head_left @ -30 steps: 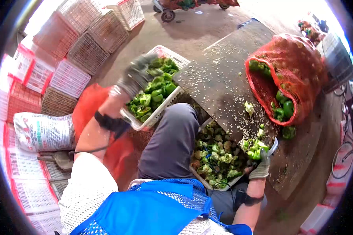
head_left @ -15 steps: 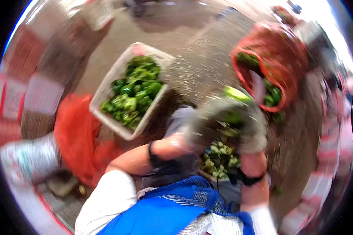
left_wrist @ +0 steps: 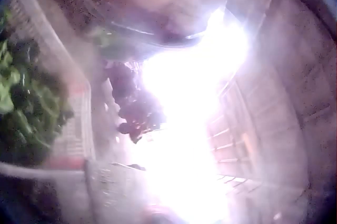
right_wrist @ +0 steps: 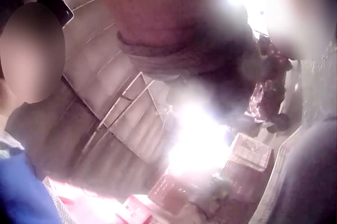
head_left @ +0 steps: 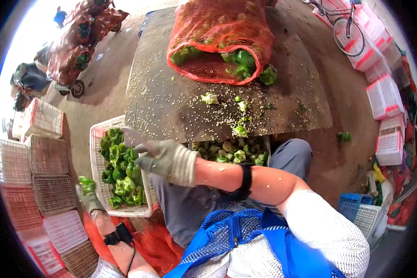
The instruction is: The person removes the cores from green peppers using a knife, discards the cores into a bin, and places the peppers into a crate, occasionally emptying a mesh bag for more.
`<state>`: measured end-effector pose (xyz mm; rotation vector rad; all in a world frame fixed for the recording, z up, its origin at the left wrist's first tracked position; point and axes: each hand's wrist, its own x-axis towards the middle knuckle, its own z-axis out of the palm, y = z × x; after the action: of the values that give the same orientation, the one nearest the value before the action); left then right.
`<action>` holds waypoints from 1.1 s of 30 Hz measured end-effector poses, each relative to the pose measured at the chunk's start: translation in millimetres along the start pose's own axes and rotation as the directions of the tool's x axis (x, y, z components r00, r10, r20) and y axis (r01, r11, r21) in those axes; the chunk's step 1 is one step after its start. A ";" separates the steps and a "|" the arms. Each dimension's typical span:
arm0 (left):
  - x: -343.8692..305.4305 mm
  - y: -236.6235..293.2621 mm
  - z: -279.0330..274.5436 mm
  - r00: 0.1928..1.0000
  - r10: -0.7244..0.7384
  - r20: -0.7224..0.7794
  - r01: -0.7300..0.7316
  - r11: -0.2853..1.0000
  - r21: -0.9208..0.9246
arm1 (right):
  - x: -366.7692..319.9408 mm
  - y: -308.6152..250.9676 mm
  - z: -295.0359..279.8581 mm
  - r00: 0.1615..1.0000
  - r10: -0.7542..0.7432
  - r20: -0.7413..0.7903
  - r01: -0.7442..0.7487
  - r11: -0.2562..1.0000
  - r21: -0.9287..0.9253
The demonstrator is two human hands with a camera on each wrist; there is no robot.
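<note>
My gloved left hand [head_left: 90,199] grips a green bell pepper [head_left: 86,181] just outside the left side of a white crate [head_left: 149,197]. That crate holds several green peppers [head_left: 118,173], also seen dark green in the left wrist view [left_wrist: 31,103]. My gloved right hand [head_left: 169,162] reaches across my body to the crate's right rim and grips a knife [head_left: 133,137], its pale blade pointing up and left over the peppers. The right wrist view shows mainly the forearm and glare; the hand's grip is hidden there.
Ahead, a seed-strewn board [head_left: 157,111] bears an open red mesh sack [head_left: 222,37] of peppers and pepper scraps [head_left: 210,98]. A crate of pepper cores [head_left: 231,153] stands between my knees. Stacked crates [head_left: 51,162] line the left. A red mesh bag [head_left: 157,245] lies below the pepper crate.
The head view has turned. My hands met near the core crate, then parted: the left now carries a pepper out to the left, and the right has swung left with the knife.
</note>
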<state>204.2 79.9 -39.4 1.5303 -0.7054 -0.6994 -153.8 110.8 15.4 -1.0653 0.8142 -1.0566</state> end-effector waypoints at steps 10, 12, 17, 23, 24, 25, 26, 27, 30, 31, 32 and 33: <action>-88.7 14.5 269.3 0.432 0.021 0.902 -0.658 0.691 0.300 | -105.2 -22.5 -146.2 0.935 0.119 -0.333 -0.053 0.978 0.201; -99.3 -21.3 335.0 0.356 -0.022 0.934 -0.669 0.692 0.271 | -126.3 -13.4 -173.0 0.904 0.006 -0.427 0.053 0.990 0.128; -151.0 -101.4 449.6 -0.024 0.190 0.981 -0.926 0.365 -0.093 | -178.3 -8.2 -236.8 0.729 0.091 -0.678 0.089 0.970 0.226; -264.4 -91.0 480.3 -0.576 0.233 0.784 -0.691 0.374 -0.619 | -202.7 -24.3 -268.8 0.697 0.077 -0.713 0.114 0.970 0.217; -276.7 -87.5 478.5 -0.659 0.251 0.709 -0.608 0.376 -0.699 | -205.7 -27.5 -268.9 0.695 0.086 -0.714 0.087 0.976 0.202; -287.0 -93.7 464.0 -0.509 0.018 0.861 -0.408 0.875 -0.260 | -207.8 -31.7 -270.5 0.694 0.086 -0.715 0.063 0.982 0.179; -292.7 -94.2 445.4 -0.539 -0.058 0.841 -0.367 0.914 -0.172 | -209.9 -34.8 -272.7 0.688 0.077 -0.721 0.049 0.987 0.153; -299.4 -92.7 427.2 -0.564 -0.133 0.815 -0.334 0.940 -0.077 | -212.3 -34.0 -273.4 0.676 0.062 -0.734 0.084 0.983 0.161; -306.2 -75.9 385.7 -0.792 -0.074 0.606 -0.526 0.588 -0.615 | -224.2 -32.2 -276.1 0.666 0.029 -0.745 0.153 0.973 0.174; -307.9 -70.5 369.7 -0.822 -0.150 0.550 -0.518 0.600 -0.610 | -231.8 -36.8 -274.8 0.674 -0.011 -0.738 0.157 0.979 0.129; -307.2 -69.9 364.2 -0.882 -0.128 0.454 -0.450 0.518 -0.727 | -236.6 -31.7 -273.9 0.665 -0.085 -0.742 0.191 0.980 0.059; -309.2 -62.5 371.0 -0.839 -0.127 0.530 -0.494 0.586 -0.642 | -237.9 -29.7 -273.0 0.652 -0.161 -0.741 0.221 0.975 -0.017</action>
<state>-276.2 91.6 -118.0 -0.4554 -3.1629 -1.1194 -483.7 256.2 -29.9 -0.6309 1.3153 -1.7443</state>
